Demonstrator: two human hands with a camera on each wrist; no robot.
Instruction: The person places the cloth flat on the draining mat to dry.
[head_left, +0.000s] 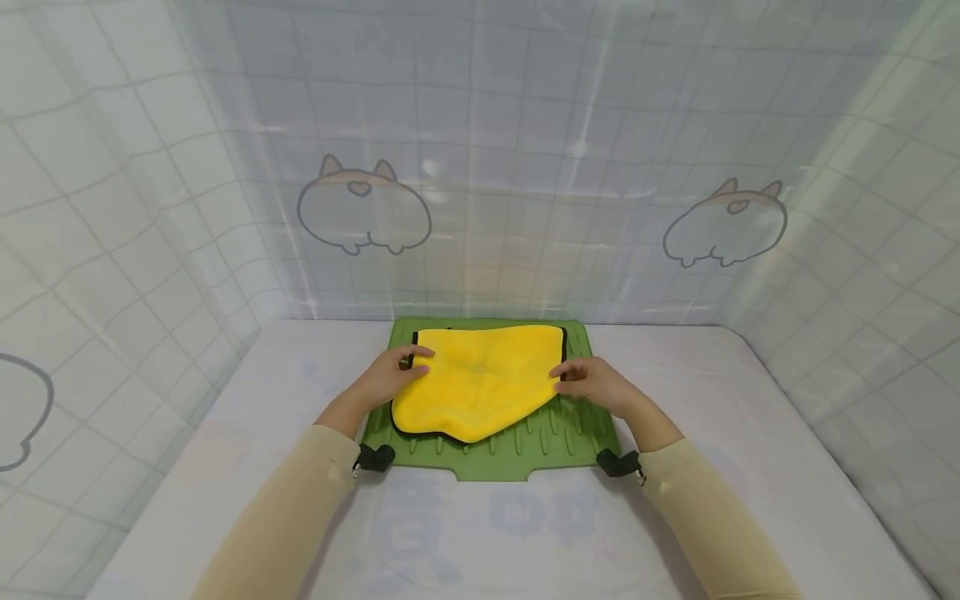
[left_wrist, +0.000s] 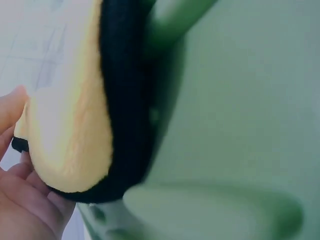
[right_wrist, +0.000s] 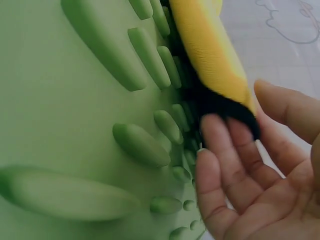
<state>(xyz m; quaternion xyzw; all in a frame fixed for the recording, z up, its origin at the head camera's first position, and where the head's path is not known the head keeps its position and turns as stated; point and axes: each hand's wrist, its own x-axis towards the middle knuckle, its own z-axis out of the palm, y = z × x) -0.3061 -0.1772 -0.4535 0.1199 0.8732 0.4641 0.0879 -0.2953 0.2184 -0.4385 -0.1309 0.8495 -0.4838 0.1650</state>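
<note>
A yellow cloth (head_left: 480, 375) with black edging lies over a green ridged mat (head_left: 491, 462), its front edge uneven and partly folded. At the cloth's left edge, my left hand (head_left: 386, 377) pinches the border; the left wrist view has the thumb on the yellow side and fingers beneath. My right hand (head_left: 597, 385) is at the right edge. In the right wrist view its fingers (right_wrist: 232, 170) reach under the black border, fairly straight, while the thumb stands apart from them beside the yellow side.
The mat rests on a white tabletop (head_left: 300, 517) with faint printing. Pale grid-patterned curtains (head_left: 487, 183) with cartoon animal drawings enclose the back and both sides. Black wrist camera mounts (head_left: 377, 457) sit at both cuffs, near the mat's front corners.
</note>
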